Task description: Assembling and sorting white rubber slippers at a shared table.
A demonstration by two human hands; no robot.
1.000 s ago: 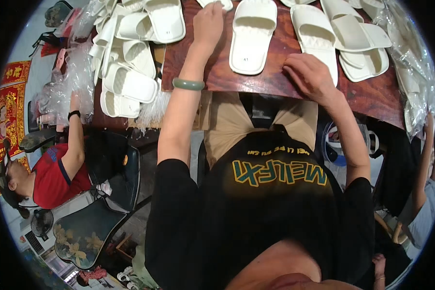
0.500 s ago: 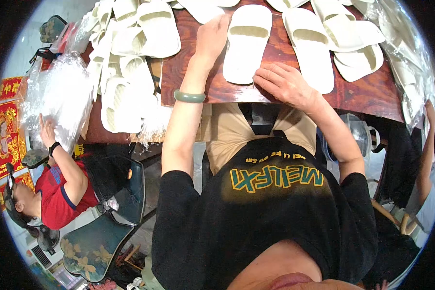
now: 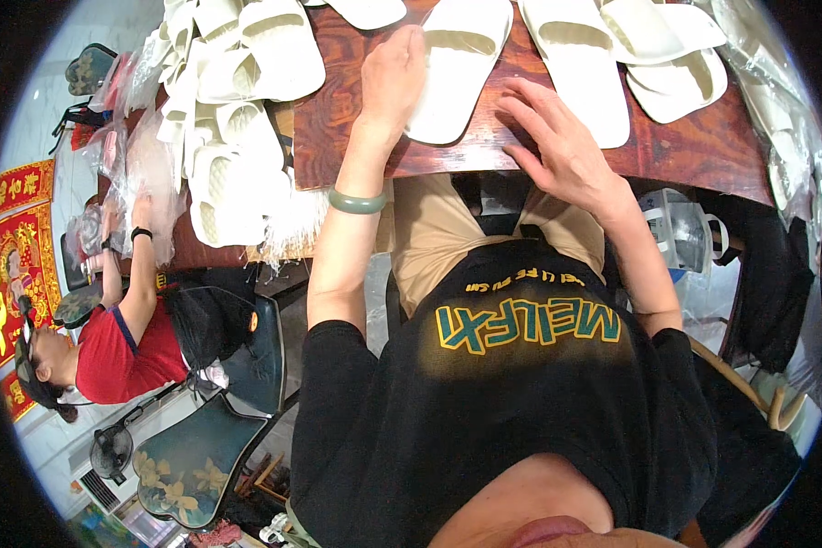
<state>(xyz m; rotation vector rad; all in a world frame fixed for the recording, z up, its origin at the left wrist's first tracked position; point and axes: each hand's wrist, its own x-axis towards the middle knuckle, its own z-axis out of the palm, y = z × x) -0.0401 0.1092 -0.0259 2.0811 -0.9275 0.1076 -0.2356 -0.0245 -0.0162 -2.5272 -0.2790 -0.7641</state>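
A white slide slipper (image 3: 452,87) lies slantwise on the dark red wooden table (image 3: 347,137), its heel end toward me. My left hand (image 3: 395,78), a green bangle at its wrist, is closed at this slipper's left edge, with the fingertips partly hidden. To the slipper's right, my right hand (image 3: 562,151) hovers over the table's front edge. Its fingers are spread and hold nothing. Just beyond that hand lies another white slipper (image 3: 583,87), sole down and heel toward me.
White slippers (image 3: 283,50) are heaped at the left, some over the edge near white strands (image 3: 301,228). More slippers (image 3: 676,82) and clear plastic wrapping (image 3: 785,119) are at the right. A co-worker in red (image 3: 137,342) handles plastic bags (image 3: 160,173) at the far left.
The near slipper has turned, its heel swinging left and its toe right. My right hand has come off its heel and opened. The co-worker's arms now both reach into the plastic.
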